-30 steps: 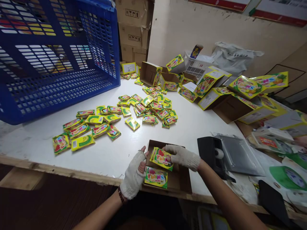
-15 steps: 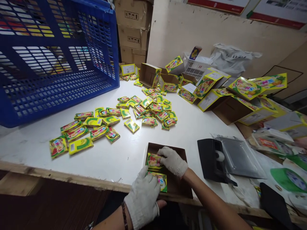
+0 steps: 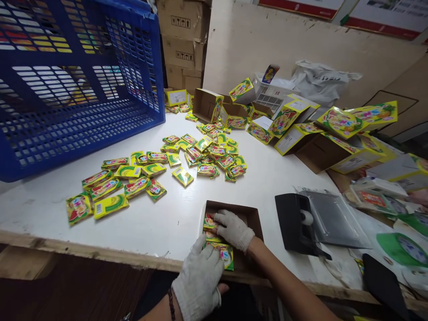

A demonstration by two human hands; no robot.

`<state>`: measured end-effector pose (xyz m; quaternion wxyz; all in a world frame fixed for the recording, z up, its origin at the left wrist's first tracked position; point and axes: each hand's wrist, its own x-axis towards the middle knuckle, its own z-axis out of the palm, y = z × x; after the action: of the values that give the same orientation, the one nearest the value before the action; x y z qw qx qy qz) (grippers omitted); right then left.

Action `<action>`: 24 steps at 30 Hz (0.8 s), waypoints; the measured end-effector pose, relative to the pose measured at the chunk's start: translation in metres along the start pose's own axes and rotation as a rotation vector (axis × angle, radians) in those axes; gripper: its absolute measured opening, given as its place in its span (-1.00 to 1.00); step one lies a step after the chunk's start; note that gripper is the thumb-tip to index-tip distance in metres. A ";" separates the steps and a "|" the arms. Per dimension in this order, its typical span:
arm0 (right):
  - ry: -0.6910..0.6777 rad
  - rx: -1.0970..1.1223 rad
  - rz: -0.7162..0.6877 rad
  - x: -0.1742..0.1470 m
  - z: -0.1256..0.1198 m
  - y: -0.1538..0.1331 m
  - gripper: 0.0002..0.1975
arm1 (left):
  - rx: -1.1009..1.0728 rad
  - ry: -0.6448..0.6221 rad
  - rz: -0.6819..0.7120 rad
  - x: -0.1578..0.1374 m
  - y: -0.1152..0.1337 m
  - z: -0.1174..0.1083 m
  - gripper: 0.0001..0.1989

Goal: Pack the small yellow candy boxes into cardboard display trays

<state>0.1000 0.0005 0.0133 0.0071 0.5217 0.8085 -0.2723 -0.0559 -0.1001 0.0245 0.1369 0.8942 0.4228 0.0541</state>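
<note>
An open cardboard box [image 3: 256, 221] with a brown inside rests at the table's front edge, holding several small yellow-green fruit-printed packs [image 3: 228, 255] along its left side. My right hand [image 3: 235, 231], in a white glove with bare fingertips, reaches into it. Its fingers are closed about a pack at the far left corner, partly hidden by them. My left hand [image 3: 199, 278], gloved alike, is at the near left corner of the box. Its fingers bend over the wall against the packs and its thumb is outside, gripping the box. More loose packs [image 3: 207, 169] are scattered over the table.
A large blue crate [image 3: 83, 129] lies on its side at the left. Open yellow display boxes [image 3: 310, 142] crowd the back right. A black tape dispenser [image 3: 291, 223] is right of my box, beside clear plastic bags [image 3: 334, 218] and green tape rolls [image 3: 401, 247].
My right hand has moved slightly left and down with the pack, now lower against the left side of the box. My left hand has stayed nearly in place.
</note>
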 end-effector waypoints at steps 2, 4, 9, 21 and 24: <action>-0.026 -0.034 -0.084 -0.004 0.000 0.006 -0.56 | -0.007 0.010 0.001 0.000 0.000 0.001 -0.47; 0.030 -0.144 -0.185 -0.007 0.001 0.008 -0.54 | -0.013 0.016 0.000 -0.001 0.000 0.001 -0.47; 0.338 -0.394 -0.194 -0.003 0.006 0.003 -0.76 | -0.010 -0.017 -0.004 0.000 0.001 0.001 -0.47; 0.026 -0.063 -0.162 0.000 -0.003 0.006 -0.64 | -0.267 0.367 0.063 -0.008 -0.006 0.000 -0.74; 0.209 0.261 0.184 -0.024 -0.005 0.007 -0.53 | -0.515 0.640 -0.119 -0.016 -0.019 0.006 -0.66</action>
<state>0.1186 -0.0158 0.0213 -0.1197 0.6154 0.7115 -0.3175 -0.0791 -0.1018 0.0130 0.2207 0.7428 0.4674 0.4255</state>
